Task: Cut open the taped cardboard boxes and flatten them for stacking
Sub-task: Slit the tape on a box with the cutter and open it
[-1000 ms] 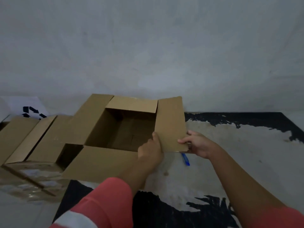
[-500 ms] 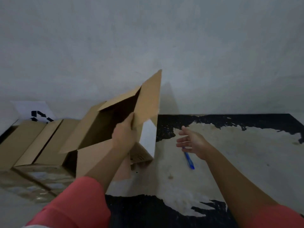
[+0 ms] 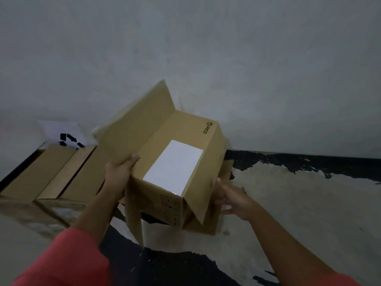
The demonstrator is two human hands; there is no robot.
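1. The left arm wears a loose coral-red fabric sleeve (image 3: 68, 259). It is plain and soft, with a rounded fold at its end, and it looks blurred at the lower edge of the view.
2. This sleeve ends near the elbow, and the forearm beyond it is bare down to the left hand (image 3: 118, 174).
3. On the right arm, only a narrow strip of a matching coral-red sleeve (image 3: 344, 281) shows, in the bottom right corner.
4. The right forearm is likewise bare down to the right hand (image 3: 233, 200).
5. Both hands and both wrists are bare.
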